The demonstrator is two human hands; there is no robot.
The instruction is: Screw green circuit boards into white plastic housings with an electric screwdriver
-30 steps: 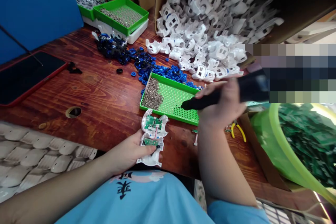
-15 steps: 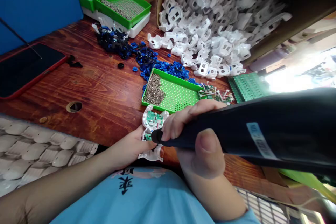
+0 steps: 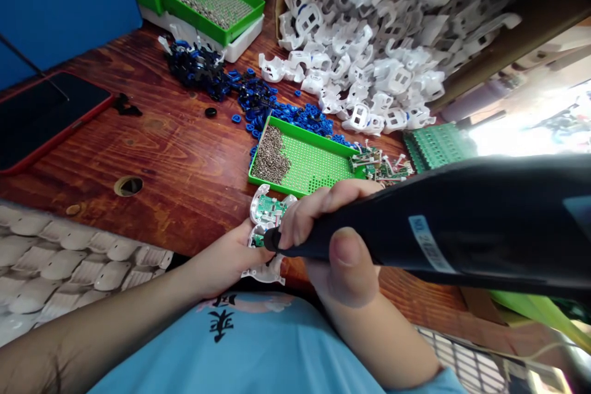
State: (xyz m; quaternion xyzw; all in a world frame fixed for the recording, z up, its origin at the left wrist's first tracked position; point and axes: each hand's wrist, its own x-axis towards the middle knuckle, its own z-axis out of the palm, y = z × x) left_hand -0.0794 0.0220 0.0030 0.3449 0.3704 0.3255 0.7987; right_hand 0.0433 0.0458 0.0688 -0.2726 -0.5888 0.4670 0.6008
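My left hand [image 3: 237, 253] is closed on a white plastic housing [image 3: 261, 272] at the table's front edge. A green circuit board [image 3: 270, 209] sits inside the housing's far half. Wrapped around a black electric screwdriver [image 3: 443, 228] is my right hand [image 3: 337, 240], thumb along its near side. The screwdriver lies almost level, its narrow nose over the housing beside my left thumb. Its bit and the point of contact are hidden. Just beyond the housing stands a green tray [image 3: 318, 163] with small screws [image 3: 271, 157] heaped at its left end.
Blue plastic parts [image 3: 300, 120] lie behind the tray, and white housings [image 3: 364, 74] spill from a cardboard box. Small circuit boards with wires [image 3: 385, 163] are right of the tray. A phone [image 3: 50, 114] lies at left. Another green tray [image 3: 217, 6] stands at the back.
The screwdriver and my right hand have shifted slightly left and down. My left hand keeps its hold on the housing. The view has shifted a little.
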